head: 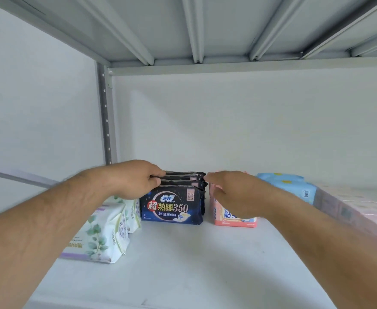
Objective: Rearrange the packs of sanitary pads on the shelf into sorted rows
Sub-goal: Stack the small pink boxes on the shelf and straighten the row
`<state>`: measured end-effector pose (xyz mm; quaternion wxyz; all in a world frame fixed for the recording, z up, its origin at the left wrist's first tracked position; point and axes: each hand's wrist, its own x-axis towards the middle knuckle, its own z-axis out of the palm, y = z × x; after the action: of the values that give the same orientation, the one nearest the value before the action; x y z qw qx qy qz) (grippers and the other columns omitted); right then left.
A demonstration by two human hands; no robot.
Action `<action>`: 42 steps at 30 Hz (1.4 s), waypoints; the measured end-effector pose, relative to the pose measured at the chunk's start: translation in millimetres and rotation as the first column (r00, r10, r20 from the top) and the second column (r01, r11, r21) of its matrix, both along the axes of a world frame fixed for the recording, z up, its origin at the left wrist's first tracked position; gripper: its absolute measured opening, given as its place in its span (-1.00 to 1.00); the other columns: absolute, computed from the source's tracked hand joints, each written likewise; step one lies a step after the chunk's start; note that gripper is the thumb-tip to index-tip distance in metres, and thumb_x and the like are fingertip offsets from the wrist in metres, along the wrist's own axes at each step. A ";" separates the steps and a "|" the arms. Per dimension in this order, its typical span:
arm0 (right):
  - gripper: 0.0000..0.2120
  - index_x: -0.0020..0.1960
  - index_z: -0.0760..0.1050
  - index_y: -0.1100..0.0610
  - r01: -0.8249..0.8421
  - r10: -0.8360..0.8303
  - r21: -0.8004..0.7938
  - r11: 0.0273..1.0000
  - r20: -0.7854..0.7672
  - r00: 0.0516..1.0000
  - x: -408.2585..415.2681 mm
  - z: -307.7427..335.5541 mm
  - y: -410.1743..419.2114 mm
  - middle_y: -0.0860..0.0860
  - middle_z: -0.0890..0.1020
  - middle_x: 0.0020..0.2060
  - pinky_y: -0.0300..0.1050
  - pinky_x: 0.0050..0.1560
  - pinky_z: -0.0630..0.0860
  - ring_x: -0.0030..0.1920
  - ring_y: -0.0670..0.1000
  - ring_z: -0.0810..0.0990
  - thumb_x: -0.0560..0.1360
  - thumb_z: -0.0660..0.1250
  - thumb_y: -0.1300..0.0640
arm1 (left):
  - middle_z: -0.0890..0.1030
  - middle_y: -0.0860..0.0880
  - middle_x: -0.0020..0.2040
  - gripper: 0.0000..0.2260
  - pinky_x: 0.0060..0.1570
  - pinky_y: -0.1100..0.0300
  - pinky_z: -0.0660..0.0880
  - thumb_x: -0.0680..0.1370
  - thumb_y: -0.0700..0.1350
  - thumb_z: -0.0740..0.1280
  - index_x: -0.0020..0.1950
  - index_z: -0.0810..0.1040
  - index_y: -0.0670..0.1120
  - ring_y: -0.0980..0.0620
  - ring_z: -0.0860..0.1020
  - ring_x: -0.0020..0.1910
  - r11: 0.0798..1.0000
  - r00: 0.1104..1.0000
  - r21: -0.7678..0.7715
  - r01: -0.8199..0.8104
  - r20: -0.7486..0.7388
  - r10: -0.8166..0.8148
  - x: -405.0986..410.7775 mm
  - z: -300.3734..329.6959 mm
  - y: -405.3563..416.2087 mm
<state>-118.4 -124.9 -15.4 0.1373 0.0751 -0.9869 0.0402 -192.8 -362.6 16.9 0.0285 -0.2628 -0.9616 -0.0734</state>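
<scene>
Left hand (pixel 136 179) pinches the top edges of the dark blue packs (pixel 174 204) standing mid-shelf (pixel 183 264); right hand (pixel 234 192), fingers relaxed and apart, hovers at the pink pack (pixel 225 219) just beside them.

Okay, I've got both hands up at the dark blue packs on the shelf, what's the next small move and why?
Probably press the right hand against the dark blue packs while the left hand grips their other end, squaring the row: their top edges look slightly uneven, and the right fingers hover beside them.

Glossy plastic packs (pixel 173 207) (matt shelf (pixel 183 264))
</scene>
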 end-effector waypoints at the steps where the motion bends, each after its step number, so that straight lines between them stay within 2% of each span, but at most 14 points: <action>1: -0.79 -0.16 0.33 -0.10 0.001 -0.001 0.008 1.000 -0.009 1.000 -2.5 -2.5 -7.4 -0.11 0.46 -0.26 -0.02 -0.12 0.44 -0.14 0.07 0.48 0.62 0.06 0.09 | 0.51 0.05 0.36 -0.68 0.35 0.11 0.36 0.68 0.00 0.10 0.41 0.44 0.06 0.04 0.44 0.32 1.000 1.000 -0.030 0.004 0.003 -0.004 -1.7 0.9 -3.0; 4: -0.84 -0.10 0.32 -0.09 -0.002 0.002 -0.014 1.000 -0.016 1.000 -10.1 -6.0 -28.4 -0.13 0.43 -0.26 -0.17 -0.28 0.32 -0.22 -0.03 0.45 0.64 0.08 0.05 | 0.39 0.03 0.47 -0.63 0.42 0.09 0.28 0.69 0.01 0.05 0.49 0.35 0.04 0.00 0.35 0.42 0.992 1.000 -0.128 0.015 0.003 -0.015 -15.2 -0.4 -9.0; 8: -0.86 0.08 0.37 0.02 0.033 -0.033 0.009 0.999 -0.015 0.999 -18.8 -10.1 -48.5 -0.13 0.49 -0.14 -0.18 -0.25 0.34 -0.17 -0.05 0.50 0.66 0.06 0.04 | 0.20 -0.01 0.57 -0.56 0.42 0.17 0.21 0.70 0.04 -0.03 0.58 0.16 -0.02 -0.04 0.23 0.51 0.963 0.998 -0.263 0.051 0.050 -0.039 -29.1 -9.7 -4.7; 10: -0.85 0.12 0.37 0.00 0.088 -0.088 0.013 0.996 0.014 0.996 -22.4 -13.3 -51.9 -0.10 0.52 -0.05 -0.14 -0.19 0.38 -0.10 0.00 0.51 0.65 0.04 0.05 | 0.20 -0.02 0.57 -0.56 0.34 0.19 0.25 0.71 0.02 -0.05 0.59 0.11 -0.03 -0.05 0.25 0.49 0.949 0.997 -0.308 0.068 0.048 -0.056 -31.9 -14.5 -0.8; 13: -0.91 0.05 0.34 0.00 0.163 -0.169 0.136 0.977 0.038 0.985 -26.4 -15.0 -54.1 -0.10 0.46 -0.09 -0.14 -0.28 0.27 -0.08 0.01 0.48 0.62 0.08 0.13 | 0.27 -0.06 0.54 -0.54 0.37 0.10 0.30 0.71 0.01 -0.05 0.60 0.04 -0.06 -0.09 0.31 0.45 0.926 0.997 -0.370 0.079 0.024 -0.076 -38.0 -20.7 4.1; 16: -0.86 0.10 0.40 0.05 0.140 -0.155 0.203 0.969 0.060 0.986 -27.4 -12.9 -58.8 -0.04 0.47 -0.03 -0.06 -0.18 0.32 -0.02 0.04 0.49 0.66 0.07 0.11 | 0.23 -0.05 0.56 -0.53 0.39 0.08 0.29 0.71 0.03 -0.05 0.61 0.01 -0.03 -0.09 0.30 0.46 0.918 0.997 -0.389 0.075 0.026 -0.071 -39.4 -19.4 3.7; 19: -0.77 0.02 0.38 0.02 0.081 -0.082 0.022 0.996 0.034 0.996 -32.5 -5.4 -57.8 -0.04 0.53 -0.06 -0.01 -0.04 0.47 -0.03 0.04 0.50 0.67 0.01 -0.06 | 0.16 0.01 0.59 -0.53 0.44 0.10 0.17 0.70 0.09 -0.04 0.60 0.04 0.04 -0.05 0.20 0.52 0.951 0.996 -0.296 0.092 0.045 -0.082 -42.2 -6.4 0.3; 22: -0.75 -0.01 0.36 0.01 0.078 -0.077 -0.038 0.996 0.031 0.997 -46.1 7.6 -53.8 -0.04 0.52 -0.07 0.03 0.04 0.48 -0.01 0.05 0.49 0.67 -0.02 -0.07 | 0.09 0.03 0.60 -0.52 0.51 0.11 0.03 0.70 0.08 -0.02 0.60 0.05 0.00 -0.01 0.10 0.56 0.975 0.996 -0.199 0.094 0.014 -0.093 -56.0 5.1 1.2; 24: -0.71 0.12 0.41 0.06 0.102 -0.100 -0.025 0.994 0.082 0.992 -58.7 16.0 -50.0 0.01 0.55 0.10 0.04 0.17 0.46 0.13 0.09 0.50 0.68 -0.03 -0.03 | 0.00 0.04 0.61 -0.49 0.54 0.11 -0.03 0.69 0.11 -0.03 0.61 -0.01 -0.01 0.01 0.03 0.58 0.982 0.997 -0.174 0.073 0.017 -0.072 -66.6 7.7 4.5; 26: -0.62 0.37 0.38 0.12 0.139 -0.137 -0.005 0.990 0.130 0.982 -72.8 21.6 -45.7 0.06 0.46 0.37 0.06 0.36 0.36 0.35 0.12 0.41 0.69 -0.04 0.00 | -0.04 0.04 0.62 -0.46 0.54 0.09 -0.03 0.68 0.16 -0.05 0.61 -0.05 -0.02 0.01 0.01 0.58 0.983 0.997 -0.175 0.054 0.064 -0.044 -76.3 5.8 9.8; 28: -0.58 0.45 0.32 0.17 0.167 -0.168 0.024 0.986 0.182 0.969 -86.8 22.7 -42.1 0.09 0.37 0.46 0.06 0.43 0.29 0.43 0.14 0.34 0.70 -0.05 0.04 | -0.02 0.02 0.62 -0.42 0.54 0.05 -0.01 0.66 0.21 -0.08 0.61 -0.04 -0.03 -0.01 0.04 0.57 0.975 0.992 -0.214 0.050 0.126 -0.023 -83.1 0.1 14.9; 34: -0.58 0.48 0.31 0.19 0.205 -0.200 0.014 0.979 0.277 0.940 -109.3 19.8 -40.5 0.11 0.35 0.47 -0.01 0.43 0.26 0.44 0.13 0.33 0.71 -0.06 0.08 | -0.06 0.06 0.61 -0.39 0.55 -0.03 -0.10 0.63 0.29 -0.11 0.61 -0.10 0.03 0.02 -0.03 0.58 0.970 0.983 -0.241 0.028 0.182 0.017 -98.3 -18.6 19.0; 39: -0.63 0.29 0.50 0.18 0.214 -0.215 0.026 0.976 0.214 0.953 -117.6 1.2 -40.0 0.17 0.58 0.19 0.09 0.20 0.48 0.19 0.20 0.54 0.67 0.02 0.06 | 0.01 0.05 0.61 -0.41 0.54 -0.03 -0.07 0.64 0.28 -0.10 0.61 -0.06 0.04 0.00 0.02 0.58 0.973 0.983 -0.228 0.026 0.183 0.017 -94.5 -22.6 17.8; 42: -0.64 0.27 0.51 0.17 0.225 -0.223 0.012 0.974 0.212 0.952 -113.6 1.4 -42.8 0.17 0.58 0.18 0.08 0.19 0.49 0.18 0.21 0.55 0.67 0.03 0.06 | 0.01 0.07 0.61 -0.42 0.54 -0.02 -0.08 0.64 0.28 -0.10 0.61 -0.05 0.07 0.00 0.02 0.58 0.976 0.983 -0.215 0.034 0.185 0.006 -88.6 -23.1 15.8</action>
<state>-232.0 -167.7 -14.0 0.0355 -0.0428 -0.9977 0.0381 -281.4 -346.8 -6.2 -0.0901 -0.2631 -0.9605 0.0079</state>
